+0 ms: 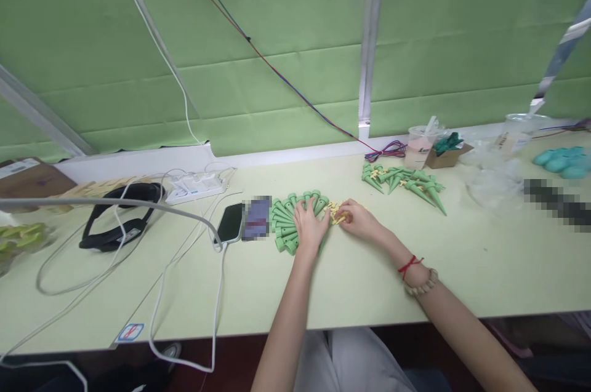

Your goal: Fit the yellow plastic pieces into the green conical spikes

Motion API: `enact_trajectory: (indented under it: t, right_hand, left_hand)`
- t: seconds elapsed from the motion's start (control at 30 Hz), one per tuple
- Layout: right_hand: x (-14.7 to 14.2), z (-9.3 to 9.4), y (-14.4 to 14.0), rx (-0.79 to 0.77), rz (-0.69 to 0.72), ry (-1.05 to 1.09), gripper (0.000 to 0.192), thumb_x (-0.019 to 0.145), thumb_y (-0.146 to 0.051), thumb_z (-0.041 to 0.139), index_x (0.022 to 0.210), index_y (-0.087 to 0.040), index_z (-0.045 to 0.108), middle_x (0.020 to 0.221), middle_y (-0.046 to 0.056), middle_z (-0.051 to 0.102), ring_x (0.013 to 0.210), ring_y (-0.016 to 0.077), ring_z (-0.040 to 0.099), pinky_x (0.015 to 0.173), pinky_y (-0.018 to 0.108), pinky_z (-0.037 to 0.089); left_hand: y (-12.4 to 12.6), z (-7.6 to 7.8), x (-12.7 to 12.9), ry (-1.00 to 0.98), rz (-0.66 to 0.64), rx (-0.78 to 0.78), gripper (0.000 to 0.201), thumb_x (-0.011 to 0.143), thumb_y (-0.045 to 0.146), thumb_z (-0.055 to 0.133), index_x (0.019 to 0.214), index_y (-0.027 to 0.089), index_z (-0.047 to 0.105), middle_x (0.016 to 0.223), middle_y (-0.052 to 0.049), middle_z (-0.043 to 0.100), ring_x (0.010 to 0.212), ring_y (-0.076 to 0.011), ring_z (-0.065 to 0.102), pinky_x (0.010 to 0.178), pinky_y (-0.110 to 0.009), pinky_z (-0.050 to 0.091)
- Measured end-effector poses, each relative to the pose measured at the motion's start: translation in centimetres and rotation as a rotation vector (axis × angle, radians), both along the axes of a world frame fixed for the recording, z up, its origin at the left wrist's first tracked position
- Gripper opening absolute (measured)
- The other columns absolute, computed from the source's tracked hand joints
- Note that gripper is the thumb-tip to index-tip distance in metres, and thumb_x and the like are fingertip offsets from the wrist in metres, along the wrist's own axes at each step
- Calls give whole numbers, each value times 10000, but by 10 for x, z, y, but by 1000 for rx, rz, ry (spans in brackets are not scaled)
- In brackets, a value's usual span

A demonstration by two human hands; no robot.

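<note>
On the pale green worktop (369, 269) a fan of green plastic cone-shaped pieces (287, 220) lies with the points turned inward, and the left hand (309, 224) rests flat across its right side, fingers spread over the cones, so the grip is released and pressing rather than closed around anything; the hand hides part of the fan, and how many cones lie under it cannot be told. Just beside it, touching a small heap of yellow plastic bits (336, 212), is the right hand (360, 220), its fingers curled down onto the heap; whether that grip actually pinches a piece cannot be made out, since the fingertips cover the bits. The right wrist wears a red cord and a beaded bracelet (422, 284). To the left of the fan lie a dark phone (230, 223) on a white cable and a second flat object that is blurred out. Further left sits a black strap-like band (122, 213) and a white power strip (196, 186). Well apart to the right is a second loose pile of green cones with yellow parts (404, 181), then a clear plastic cup (419, 146), a small brown cardboard box (446, 155) and teal rounded pieces (561, 161), cut off at the edge. A green fabric screen (277, 41) closes the back.
</note>
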State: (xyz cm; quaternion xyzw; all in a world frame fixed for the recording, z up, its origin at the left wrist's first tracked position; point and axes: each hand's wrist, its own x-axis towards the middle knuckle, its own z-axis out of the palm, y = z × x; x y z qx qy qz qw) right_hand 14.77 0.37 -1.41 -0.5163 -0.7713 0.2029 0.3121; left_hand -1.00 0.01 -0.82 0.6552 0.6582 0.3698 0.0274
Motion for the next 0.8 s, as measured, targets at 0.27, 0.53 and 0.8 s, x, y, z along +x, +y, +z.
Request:
enact_trajectory:
  t: [0.27,0.53,0.8]
  right_hand:
    - [46,-2,19,100,-722,-67,381,734,-200,541,1109,-148,583,1239,175,457,1195,315,392,958,448,307]
    - [98,-18,22,-19,-1265,-84,558,752,-237,512,1284,-97,419,1366,293,298,1279,419,250,949,603,204]
    - [102,-15,19,-27,-1119,20,344,796,-116,380,988,-130,665,1083,212,481,1004,320,528,851,470,366]
  left_hand:
    - [7,-10,-11,40,-62,-84,609,629,421,720,1172,201,555,1207,-171,500,1177,-351,428,970,-502,301]
    - [7,-3,-11,-80,-45,2,402,734,344,642,1094,171,598,1167,-149,514,1163,-299,442,969,-461,320]
    - [6,4,-8,-286,-13,107,179,771,230,564,933,192,631,1041,-94,549,1076,-267,495,944,-443,346]
